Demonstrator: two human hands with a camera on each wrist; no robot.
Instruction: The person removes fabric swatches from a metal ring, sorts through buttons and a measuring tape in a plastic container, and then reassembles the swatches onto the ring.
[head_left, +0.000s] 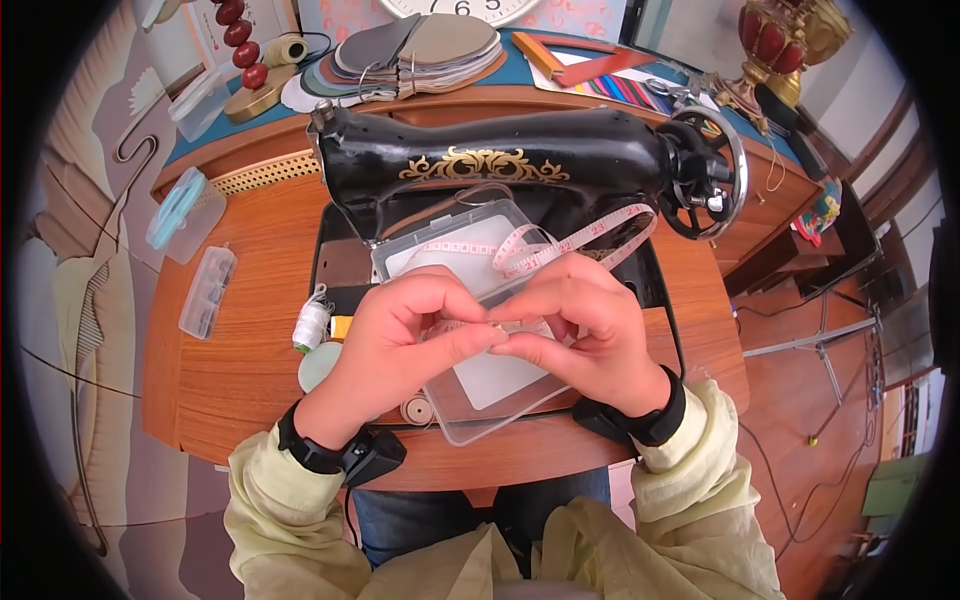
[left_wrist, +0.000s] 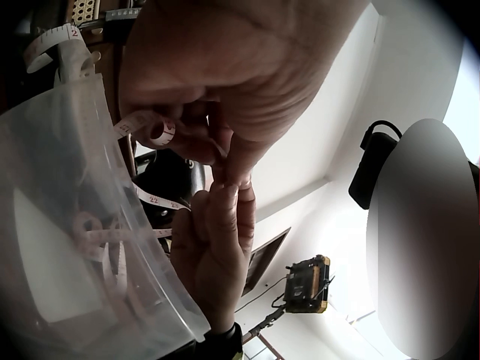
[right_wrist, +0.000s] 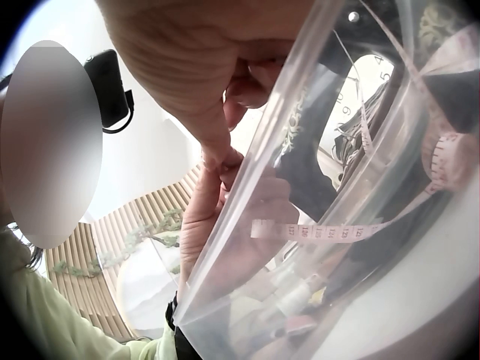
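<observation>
Both hands meet over a clear plastic box (head_left: 478,432), thumbs and index fingers touching at the tips. Between them the left hand (head_left: 405,335) and right hand (head_left: 590,330) pinch a small item (head_left: 499,328), mostly covered by fingertips and too small to identify. A white-and-pink measuring tape (head_left: 570,243) loops over the box's upper part and onto the sewing machine's base. In the left wrist view, a curl of tape (left_wrist: 162,133) shows beside the left hand (left_wrist: 217,75). Through the box wall in the right wrist view, more tape (right_wrist: 330,232) is visible below the right hand (right_wrist: 187,67).
A black sewing machine (head_left: 500,155) stands behind the hands. White thread (head_left: 312,322) and a pale green disc (head_left: 318,366) lie left of the box, with a clear compartment case (head_left: 209,292) farther left. Fabric swatches (head_left: 410,60) and a clock (head_left: 460,8) are at the back.
</observation>
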